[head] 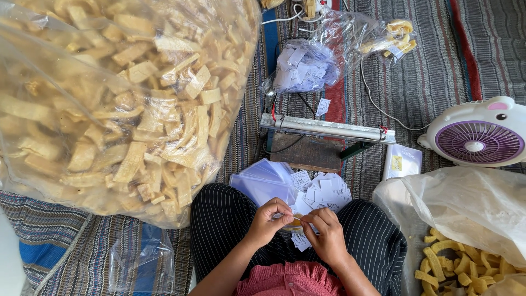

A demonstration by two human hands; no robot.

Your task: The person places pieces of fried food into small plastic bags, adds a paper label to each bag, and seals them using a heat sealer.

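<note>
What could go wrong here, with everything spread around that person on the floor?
1. The small fan sits close to the loose paper slips; if it runs, it might scatter them.
2. The huge bag of fried strips leans beside the left hand and knee, and could slump onto the clear sleeves.
3. Cables lie loosely by the sealer bar; they could snag.

A huge clear plastic sack of pale fried strips (109,98) is seen at upper left. A clear bag of small white paper labels (307,66) is laid beyond the sealer, a small packet of yellow snacks (399,35) beside it. White square labels (323,194) and clear empty pouches (263,183) are spread on the lap. What may be a pouch stack (402,161) is placed near a white bag of yellow sticks (466,230).
</note>
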